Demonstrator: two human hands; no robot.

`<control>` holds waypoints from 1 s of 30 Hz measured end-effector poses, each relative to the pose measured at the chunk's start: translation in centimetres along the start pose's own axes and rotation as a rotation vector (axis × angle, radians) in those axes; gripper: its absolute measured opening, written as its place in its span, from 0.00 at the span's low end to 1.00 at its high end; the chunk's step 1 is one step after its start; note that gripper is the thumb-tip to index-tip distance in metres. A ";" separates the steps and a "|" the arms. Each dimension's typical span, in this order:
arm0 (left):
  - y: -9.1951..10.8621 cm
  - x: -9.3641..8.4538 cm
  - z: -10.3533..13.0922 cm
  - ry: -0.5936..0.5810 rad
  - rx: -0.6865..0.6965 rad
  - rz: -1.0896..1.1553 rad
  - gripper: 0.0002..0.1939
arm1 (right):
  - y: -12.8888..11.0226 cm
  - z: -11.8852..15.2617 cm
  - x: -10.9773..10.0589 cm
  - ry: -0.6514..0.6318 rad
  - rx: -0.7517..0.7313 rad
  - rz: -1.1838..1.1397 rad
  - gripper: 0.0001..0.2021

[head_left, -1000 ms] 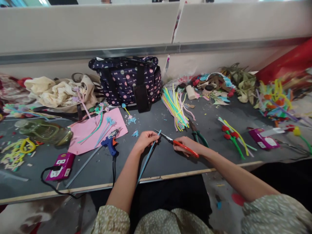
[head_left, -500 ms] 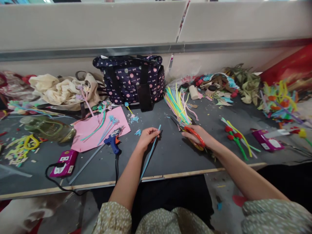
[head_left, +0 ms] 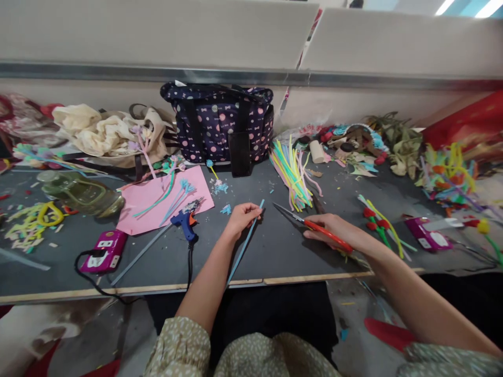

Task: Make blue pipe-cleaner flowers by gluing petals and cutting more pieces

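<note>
Near the middle of the dark table, my left hand [head_left: 241, 219] pinches the upper end of a light blue strip [head_left: 245, 245], which slants down to the table's front edge. My right hand [head_left: 332, 230] is wrapped round the orange handles of a pair of scissors [head_left: 291, 213]. The blades point left toward the strip, with a gap between their tips and it. Beyond the scissors lies a bundle of yellow, green and pink stems [head_left: 293, 178].
A blue glue gun [head_left: 185, 222] lies by pink paper [head_left: 131, 212] on the left, with a green bottle [head_left: 80, 193] and a purple box [head_left: 105, 251]. A patterned bag [head_left: 220, 123] with a phone [head_left: 239, 153] stands behind. Red flowers [head_left: 371, 217] lie right.
My right hand has moved slightly right and down with the scissors, whose blades now show clear of the bundle. My left hand still holds the strip. The camera view has shifted.
</note>
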State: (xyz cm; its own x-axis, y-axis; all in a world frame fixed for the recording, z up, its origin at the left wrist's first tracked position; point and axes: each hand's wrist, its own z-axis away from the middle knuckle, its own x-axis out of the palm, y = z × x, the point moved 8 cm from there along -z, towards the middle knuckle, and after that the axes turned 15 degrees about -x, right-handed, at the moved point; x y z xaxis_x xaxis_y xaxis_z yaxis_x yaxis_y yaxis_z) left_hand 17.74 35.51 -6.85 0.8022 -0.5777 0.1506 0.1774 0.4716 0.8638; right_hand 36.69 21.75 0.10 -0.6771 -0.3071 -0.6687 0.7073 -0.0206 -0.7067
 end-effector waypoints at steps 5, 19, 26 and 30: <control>0.1 -0.1 0.1 -0.001 0.014 -0.016 0.18 | 0.9 -2.3 -1.6 0.122 -0.039 0.160 0.23; 0.0 0.0 0.1 0.002 0.016 -0.008 0.18 | -0.7 -0.7 -0.9 -0.054 -0.069 0.328 0.19; 0.2 -0.1 0.3 0.019 0.022 -0.023 0.18 | 0.6 -1.5 -1.8 0.137 -0.036 0.363 0.20; 0.2 -0.3 0.4 0.023 0.023 -0.014 0.18 | 1.3 -3.6 -1.3 0.125 -0.053 0.372 0.19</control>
State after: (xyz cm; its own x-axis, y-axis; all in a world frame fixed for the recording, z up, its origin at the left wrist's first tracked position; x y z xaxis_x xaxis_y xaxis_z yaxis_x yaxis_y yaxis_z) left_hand 17.37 35.51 -6.52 0.8129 -0.5681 0.1279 0.1753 0.4481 0.8766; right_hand 37.79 25.55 -0.79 -0.3981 -0.1665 -0.9021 0.8998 0.1205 -0.4193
